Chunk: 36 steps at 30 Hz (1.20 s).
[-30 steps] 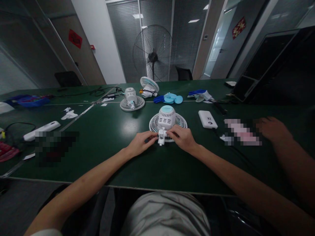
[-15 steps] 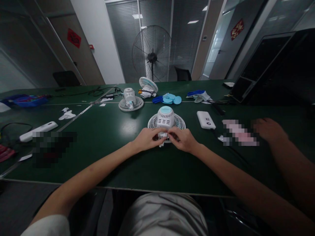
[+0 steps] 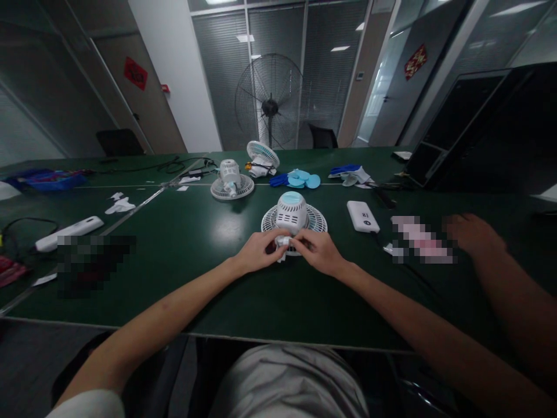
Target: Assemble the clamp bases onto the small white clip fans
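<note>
A small white fan (image 3: 292, 216) lies grille-down on the green table in front of me, its motor housing up with a pale blue disc on top. At its near side is a small white part (image 3: 284, 240), partly covered by my fingers. My left hand (image 3: 257, 251) is closed around the left side of this part, thumb and fingers pinching it. From the right, my right hand (image 3: 319, 249) pinches the same part, with its fingertips close to those of the left. Exactly what the fingertips press on is too small to tell.
Two more small fans (image 3: 230, 177) (image 3: 263, 158) stand farther back. Near them lie light blue discs (image 3: 303, 178) and gloves (image 3: 351, 173). A white power bank (image 3: 362, 216) is at right, near another person's hand (image 3: 476, 235). A white power strip (image 3: 69, 233) lies left.
The view has tipped up slightly. Both hands stay at the white part; the right fingertips have shifted a little to the left, and more of the part shows.
</note>
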Motion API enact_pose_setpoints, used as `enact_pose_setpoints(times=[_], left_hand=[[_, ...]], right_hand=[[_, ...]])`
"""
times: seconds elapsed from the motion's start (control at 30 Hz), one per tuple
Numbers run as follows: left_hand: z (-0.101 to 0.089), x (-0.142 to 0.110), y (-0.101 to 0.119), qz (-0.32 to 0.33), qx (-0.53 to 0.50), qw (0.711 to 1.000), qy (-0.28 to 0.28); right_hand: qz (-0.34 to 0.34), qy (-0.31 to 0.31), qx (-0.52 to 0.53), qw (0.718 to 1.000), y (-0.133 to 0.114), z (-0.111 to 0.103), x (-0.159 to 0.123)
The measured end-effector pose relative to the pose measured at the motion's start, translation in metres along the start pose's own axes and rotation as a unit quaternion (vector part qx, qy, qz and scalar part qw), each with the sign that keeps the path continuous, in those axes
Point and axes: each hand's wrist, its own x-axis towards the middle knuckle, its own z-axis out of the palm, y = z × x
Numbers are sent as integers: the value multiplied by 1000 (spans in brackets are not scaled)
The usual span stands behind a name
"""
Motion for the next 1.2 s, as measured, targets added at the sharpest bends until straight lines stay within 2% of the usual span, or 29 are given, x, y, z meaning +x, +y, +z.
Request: enact_pose_setpoints(times=[0.07,0.13,0.23,0.33,0.47,0.57,0.67,0.73,0.77,0.83,0.9,0.97,1.03,1.13,1.2], left_hand=[[-1,0,0,3,3,1000,-4],[-3,0,0,7,6,1000,-9],[-4,1,-2,15,3,1000,-13],[-4,1,-3,22,1,1000,-13],[-3,0,-5,33,9,999,-7],[-2,0,-7,34,9,999,2],[-2,-1,-8,29,11,1000,2],[-1,-1,-8,27,16,1000,0],[-1,-1,-8,27,18,999,0],[-2,-1,-9,29,24,999,3],[-2,-1,-9,32,29,999,3],[-2,-1,-9,33,28,999,-1],[-3,-1,-9,35,26,999,-4],[-4,-1,-10,38,21,999,-5],[-4,-1,-10,40,17,999,-7]], right_hand=[[81,-23,82,993,-7,1,2],[92,-40,79,992,-10,-3,2],[-25,-51,-85,995,-4,-15,1],[-134,-78,-216,964,8,-25,-1],[-177,-71,-274,943,14,-26,-2],[-175,-67,-270,944,9,-22,-1],[-105,-52,-192,974,0,-14,0],[-2,-38,-72,997,-6,-7,1],[61,-41,5,997,-9,-3,2],[160,-58,134,976,-13,3,4],[184,-66,157,968,-16,4,5],[129,-46,58,989,-17,0,4],[31,-28,-81,996,-15,-6,2],[-95,-47,-215,971,-6,-18,0],[-137,-67,-256,955,1,-23,-1]])
